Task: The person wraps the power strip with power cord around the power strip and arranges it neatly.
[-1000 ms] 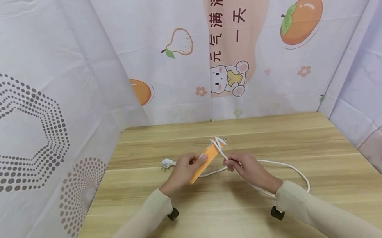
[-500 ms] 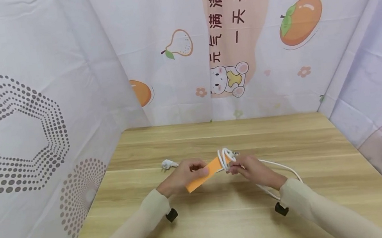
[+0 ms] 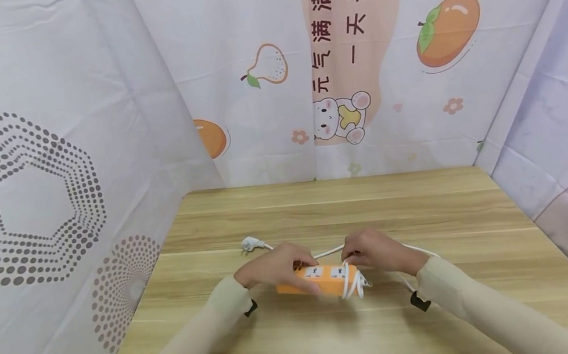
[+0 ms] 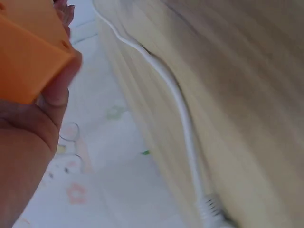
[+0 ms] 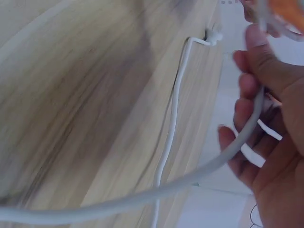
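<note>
An orange power strip [image 3: 328, 284] with white sockets hangs over the middle of the table, its socket face turned up toward the head camera. My left hand [image 3: 284, 261] grips its left part, thumb on the near side; in the left wrist view its orange end [image 4: 28, 57] fills the upper left. White cord loops [image 3: 351, 282] wrap the strip's right end. Beside them, my right hand [image 3: 379, 252] holds the cord [image 5: 190, 183], which runs through its curled fingers in the right wrist view. The cord's white plug [image 3: 252, 243] lies on the table left of the left hand.
A wood-grain table [image 3: 308, 343] spans the work area. Loose white cord [image 4: 183, 114] lies across it behind the hands and past the right forearm. Printed white curtains [image 3: 234, 107] stand behind the table and along both sides.
The power strip has come nearer and rolled, so its sockets now show. My left hand's grip turned with it. The right hand carried the cord round the strip's end, adding to the loops.
</note>
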Motion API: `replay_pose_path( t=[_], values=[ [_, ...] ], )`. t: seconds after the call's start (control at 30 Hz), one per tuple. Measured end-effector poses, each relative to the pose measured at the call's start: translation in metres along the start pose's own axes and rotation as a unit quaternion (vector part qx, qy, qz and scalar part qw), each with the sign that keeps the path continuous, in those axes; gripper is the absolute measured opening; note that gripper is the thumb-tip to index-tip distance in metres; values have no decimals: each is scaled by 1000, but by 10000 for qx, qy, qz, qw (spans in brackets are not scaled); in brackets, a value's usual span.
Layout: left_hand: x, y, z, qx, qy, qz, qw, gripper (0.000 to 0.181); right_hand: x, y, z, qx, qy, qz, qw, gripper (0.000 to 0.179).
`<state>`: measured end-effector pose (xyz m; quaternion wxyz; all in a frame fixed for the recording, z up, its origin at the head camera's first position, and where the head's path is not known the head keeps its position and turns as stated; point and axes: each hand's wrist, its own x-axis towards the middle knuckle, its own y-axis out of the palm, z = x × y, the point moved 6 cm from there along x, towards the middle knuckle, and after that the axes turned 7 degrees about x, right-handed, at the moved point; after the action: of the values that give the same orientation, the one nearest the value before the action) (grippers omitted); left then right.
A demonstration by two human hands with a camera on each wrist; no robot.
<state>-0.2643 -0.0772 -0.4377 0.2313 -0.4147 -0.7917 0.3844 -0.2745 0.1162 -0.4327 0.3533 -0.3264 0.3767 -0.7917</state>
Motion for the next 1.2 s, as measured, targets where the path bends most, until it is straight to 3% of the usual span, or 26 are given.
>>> replay_pose_path(
  t=[0.07,0.17,0.3,0.43,0.67,0.93,1.2],
  values=[
    [4,4,-7,957,217,44,9952,38,1,4,1,-207,6,142,9997,5],
    [9,9,-14,2227,337,16,9743,46,2,10,1,-511,154,214,9983,7],
    [13,14,-17,3080,-10,-34,9514,49,1,12,2,-828,483,53,9954,7],
    [14,16,-18,3452,-494,-169,9371,51,1,9,4,-943,796,-190,9922,6],
    [14,18,-14,4226,-896,-506,9005,55,3,6,10,-1199,1052,-678,9849,9],
    [8,10,6,4089,-1494,-1279,8911,63,7,-5,19,-828,1057,-1403,9810,10],
    [8,3,12,4437,-1778,-1739,8609,68,6,-14,17,-520,1296,-1776,9741,9]
  ],
)
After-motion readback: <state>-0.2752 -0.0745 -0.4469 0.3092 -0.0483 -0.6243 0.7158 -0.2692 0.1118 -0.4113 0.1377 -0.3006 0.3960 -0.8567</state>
